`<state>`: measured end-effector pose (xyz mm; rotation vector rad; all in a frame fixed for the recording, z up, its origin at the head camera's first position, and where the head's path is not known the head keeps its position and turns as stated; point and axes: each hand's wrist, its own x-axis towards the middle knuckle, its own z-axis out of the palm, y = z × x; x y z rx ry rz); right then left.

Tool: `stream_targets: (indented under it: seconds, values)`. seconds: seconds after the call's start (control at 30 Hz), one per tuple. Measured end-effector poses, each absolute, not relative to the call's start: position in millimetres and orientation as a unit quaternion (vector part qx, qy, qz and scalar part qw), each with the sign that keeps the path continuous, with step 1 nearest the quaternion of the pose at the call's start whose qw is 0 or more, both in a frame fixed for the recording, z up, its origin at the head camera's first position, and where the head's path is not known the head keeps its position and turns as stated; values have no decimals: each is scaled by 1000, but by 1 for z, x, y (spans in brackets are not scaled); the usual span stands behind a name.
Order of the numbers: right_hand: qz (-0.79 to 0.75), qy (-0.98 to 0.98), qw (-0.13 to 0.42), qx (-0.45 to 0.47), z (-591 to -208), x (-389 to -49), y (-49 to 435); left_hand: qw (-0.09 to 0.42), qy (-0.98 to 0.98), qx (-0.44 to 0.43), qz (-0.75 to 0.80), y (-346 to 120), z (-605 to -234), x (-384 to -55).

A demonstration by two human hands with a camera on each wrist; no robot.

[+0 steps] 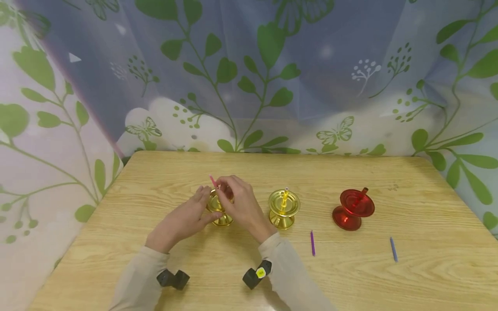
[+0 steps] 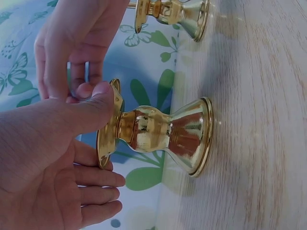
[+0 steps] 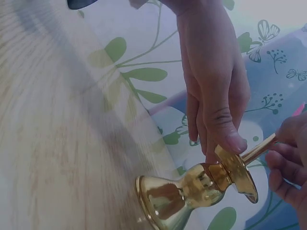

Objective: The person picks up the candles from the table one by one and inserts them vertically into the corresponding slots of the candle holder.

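A shiny gold candle holder (image 1: pixel 223 220) stands upright on the left part of the table. My left hand (image 1: pixel 182 223) grips the rim of its dish, thumb on the near side and fingers around the far side, as the left wrist view shows. Above the dish, my right hand (image 1: pixel 244 208) pinches a thin pink candle (image 1: pixel 212 180) at the top of the holder's central tube (image 3: pixel 259 148). The candle's upper end sticks out past the fingertips. Fingers hide its lower end, so how deep it sits in the tube cannot be seen.
A second gold candle holder (image 1: pixel 282 221) stands to the right, and beyond it a red one (image 1: pixel 347 219). A purple candle (image 1: pixel 313 243) and a blue candle (image 1: pixel 394 249) lie on the wooden table (image 1: pixel 350 280). A leaf-patterned cloth (image 1: pixel 249 86) hangs behind.
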<state>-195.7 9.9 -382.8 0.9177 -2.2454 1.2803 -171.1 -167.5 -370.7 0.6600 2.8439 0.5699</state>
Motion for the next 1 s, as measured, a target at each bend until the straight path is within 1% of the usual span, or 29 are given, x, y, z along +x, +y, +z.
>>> stream_targets:
  seconds: [0.13,0.47,0.7,1.0]
  values:
    - [448,-815,174,322,-385,-192,18,88,953,217,192,-166,-372,-171]
    - [407,-838,168,323,-373,-180,39,93,951,211,205,-166,-373,-171]
    - [320,-856,143,380,-369,-159,53,89,953,210,201,-165,-372,-170]
    - [280,-872,129,380,-372,-134,79,78,956,205,193,-161,-372,-168]
